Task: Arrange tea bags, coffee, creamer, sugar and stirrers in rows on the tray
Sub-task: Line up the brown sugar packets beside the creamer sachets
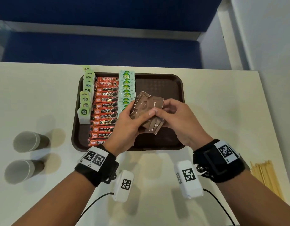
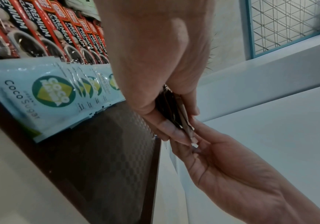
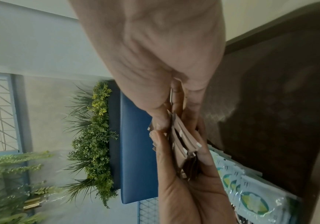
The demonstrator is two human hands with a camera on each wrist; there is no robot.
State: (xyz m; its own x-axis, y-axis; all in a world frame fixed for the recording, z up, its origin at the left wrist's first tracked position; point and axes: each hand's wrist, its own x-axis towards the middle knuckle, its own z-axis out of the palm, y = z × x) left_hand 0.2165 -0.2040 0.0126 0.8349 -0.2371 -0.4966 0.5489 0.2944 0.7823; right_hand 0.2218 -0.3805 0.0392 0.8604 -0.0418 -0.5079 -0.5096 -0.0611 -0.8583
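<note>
Two hands: I am holding both over the tray (image 1: 157, 145), palms turned toward each other, wrists level.
Left hand (image 1: 124, 126): I am curling my fingers round a fanned stack of brown packets (image 1: 147, 105), thumb pressing on top.
Right hand (image 1: 177, 118): I am pinching the packets' right edge between thumb and fingertips.
Packets: they are hanging above the tray's middle, just right of the sugar row (image 1: 126, 86).
Rows: tea bags (image 1: 85, 98), coffee (image 1: 105, 110) and sugar are lying side by side on the tray's left half.
Stirrers (image 1: 265, 178): they are lying on the table (image 1: 222, 103), right of my right wrist.
Cups (image 1: 29, 141): two are lying on their sides, left of the tray.
</note>
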